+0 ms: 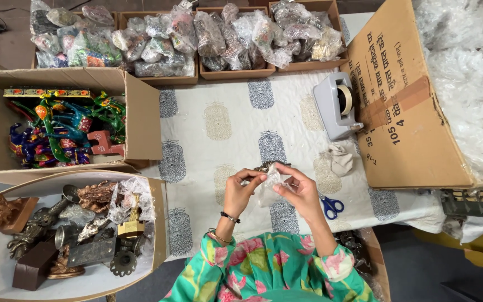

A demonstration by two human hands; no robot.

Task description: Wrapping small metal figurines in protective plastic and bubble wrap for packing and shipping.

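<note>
Two hands, left (240, 189) and right (300, 189), close together on a small metal piece (265, 166) in a clear bag (268, 187) above the cloth (225, 123). One box (141, 112) holds painted figures (62, 131), another box (157, 223) metal figurines (79, 223). Four trays (236, 72) behind hold bagged items (219, 33).

You get bright, even, diffuse light across the printed tablecloth (225, 128), with only soft, short shadows beside the tape dispenser (336, 106). Glare washes out the white wrap in the cardboard box (403, 100) at the right edge. Focus stays sharp centrally; the straight carton edges bow slightly toward the corners.
</note>
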